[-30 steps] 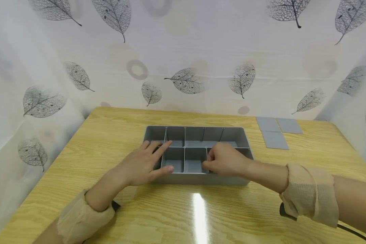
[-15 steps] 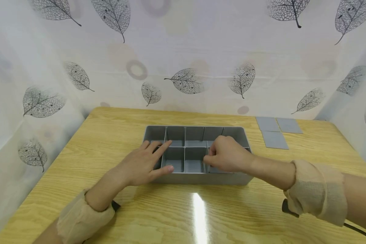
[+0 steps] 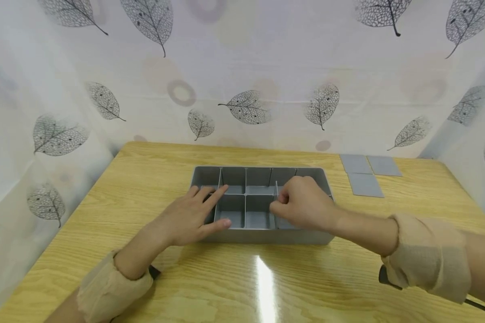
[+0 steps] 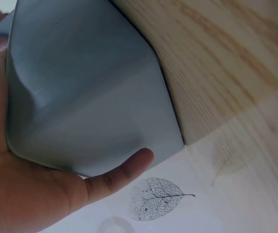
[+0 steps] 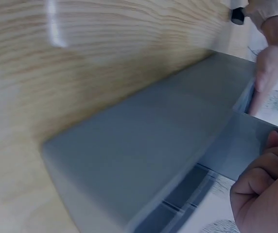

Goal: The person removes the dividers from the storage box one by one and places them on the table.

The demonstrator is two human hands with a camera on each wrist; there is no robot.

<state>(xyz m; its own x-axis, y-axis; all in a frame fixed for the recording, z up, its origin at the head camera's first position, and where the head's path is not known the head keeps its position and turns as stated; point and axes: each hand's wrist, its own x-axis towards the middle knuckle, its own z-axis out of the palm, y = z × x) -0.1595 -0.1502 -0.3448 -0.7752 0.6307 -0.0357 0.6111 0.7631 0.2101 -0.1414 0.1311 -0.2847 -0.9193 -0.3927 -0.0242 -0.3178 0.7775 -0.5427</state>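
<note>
A grey divided organizer box (image 3: 262, 237) sits on the wooden table, its compartments in two rows. My right hand (image 3: 305, 202) is over the front row, right of centre, and pinches a thin grey divider (image 5: 241, 141) between thumb and curled fingers. That divider stands upright, its top edge well above the box's rim. My left hand (image 3: 191, 217) rests across the left end of the box, fingers spread and fairly straight. In the left wrist view one finger (image 4: 122, 174) lies along the outer end wall; the other fingers are hidden behind the box there.
Three flat grey panels, a left one (image 3: 355, 164), a right one (image 3: 384, 166) and a nearer one (image 3: 365, 185), lie at the back right of the table. A leaf-patterned curtain (image 3: 262, 67) hangs behind. Dark wrist cameras and a cable show at the sleeves.
My right hand has risen slightly and drawn a little to the right, lifting the divider upward out of the front row. The left hand and the loose panels have stayed put.
</note>
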